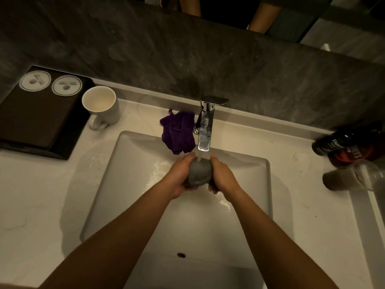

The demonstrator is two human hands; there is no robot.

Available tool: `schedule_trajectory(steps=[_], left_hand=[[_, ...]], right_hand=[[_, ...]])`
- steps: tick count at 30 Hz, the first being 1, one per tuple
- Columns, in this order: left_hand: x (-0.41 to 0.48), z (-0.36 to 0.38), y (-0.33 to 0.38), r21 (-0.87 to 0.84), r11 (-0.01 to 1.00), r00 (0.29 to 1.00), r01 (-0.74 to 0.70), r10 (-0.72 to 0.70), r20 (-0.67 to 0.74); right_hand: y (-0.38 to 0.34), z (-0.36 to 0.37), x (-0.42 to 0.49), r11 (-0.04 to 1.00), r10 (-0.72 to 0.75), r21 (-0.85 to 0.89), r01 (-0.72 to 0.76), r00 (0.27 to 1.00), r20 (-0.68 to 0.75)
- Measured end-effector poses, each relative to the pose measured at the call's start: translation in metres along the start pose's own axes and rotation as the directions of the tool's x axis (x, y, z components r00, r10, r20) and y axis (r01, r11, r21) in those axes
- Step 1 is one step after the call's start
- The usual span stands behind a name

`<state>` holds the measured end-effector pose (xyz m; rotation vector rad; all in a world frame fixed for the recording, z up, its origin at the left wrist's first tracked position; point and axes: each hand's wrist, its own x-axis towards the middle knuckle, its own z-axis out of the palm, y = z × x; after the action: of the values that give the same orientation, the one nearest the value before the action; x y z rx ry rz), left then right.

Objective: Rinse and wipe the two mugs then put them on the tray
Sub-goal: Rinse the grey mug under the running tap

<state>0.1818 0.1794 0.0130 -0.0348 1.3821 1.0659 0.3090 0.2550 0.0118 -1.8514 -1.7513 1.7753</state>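
We observe two bare hands over the sink [133,163], both holding one grey mug [199,171].

1. Left hand [179,180]: it grasps the left side of the grey mug, with the fingers curled round it.
2. Right hand [223,176]: it grasps the right side of the same mug, with the fingers wrapped round it from the other side.
3. Grey mug: it is held between the two hands above the basin, directly under the spout of the tap [205,126]. We cannot tell which way its mouth or handle faces.
4. Water [199,157]: a stream runs from the spout and lands on top of the grey mug.

The second task item, a white mug [101,105], stands upright on the pale surface [41,195] to the left of the sink. Its mouth faces up and its handle points toward us. It sits just beside the right edge of the black tray [31,122]; we cannot tell whether the two touch. On the far end of the tray we note two round white coasters [35,81], side by side.

A crumpled purple cloth [179,132] lies just left of the tap, and its lower part hangs over the rim of the sink. At the right edge of the surface, dark bottles [341,144] lie well apart from the hands.
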Motion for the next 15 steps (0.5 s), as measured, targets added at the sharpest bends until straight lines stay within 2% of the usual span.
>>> schedule_trajectory(steps=[1, 2, 3, 6, 8, 10, 13, 14, 15], left_hand=[[-0.002, 0.001, 0.004, -0.024, 0.990, 0.990, 0.138, -0.138, 0.015], [-0.002, 0.002, 0.005, -0.020, 0.980, 0.980, 0.199, -0.198, 0.028], [-0.001, 0.002, 0.003, 0.000, 0.983, 0.982, 0.185, -0.185, 0.031], [0.006, 0.005, -0.011, 0.038, 0.996, 0.996, -0.077, 0.079, -0.050], [0.006, 0.007, -0.013, 0.044, 0.978, 0.974, -0.204, 0.207, -0.091], [0.005, 0.009, -0.007, 0.008, 0.992, 0.983, -0.127, 0.127, -0.136], [-0.001, 0.010, 0.003, -0.096, 0.977, 0.979, 0.189, -0.195, -0.061], [0.001, 0.010, 0.003, -0.107, 0.971, 0.974, 0.215, -0.221, -0.050], [0.002, 0.012, 0.001, -0.089, 0.980, 0.980, 0.180, -0.186, -0.067]], right_hand=[[0.004, 0.002, 0.002, 0.997, -0.068, -0.025, 0.067, 0.996, -0.051], [0.006, 0.003, 0.005, 0.996, -0.089, -0.028, 0.087, 0.993, -0.079], [0.006, 0.001, 0.006, 0.998, -0.060, -0.003, 0.059, 0.995, -0.082], [-0.003, -0.009, 0.002, 0.963, 0.232, 0.119, -0.241, 0.969, 0.087], [-0.006, -0.011, -0.001, 0.932, 0.310, 0.134, -0.336, 0.933, 0.181], [-0.005, -0.006, -0.001, 0.958, 0.249, 0.118, -0.263, 0.961, 0.119], [0.005, 0.004, 0.000, 1.000, 0.026, 0.015, -0.025, 0.997, -0.078], [0.007, 0.006, 0.000, 1.000, -0.008, -0.014, 0.007, 0.993, -0.120], [0.006, 0.006, 0.002, 1.000, 0.014, -0.018, -0.017, 0.990, -0.137]])
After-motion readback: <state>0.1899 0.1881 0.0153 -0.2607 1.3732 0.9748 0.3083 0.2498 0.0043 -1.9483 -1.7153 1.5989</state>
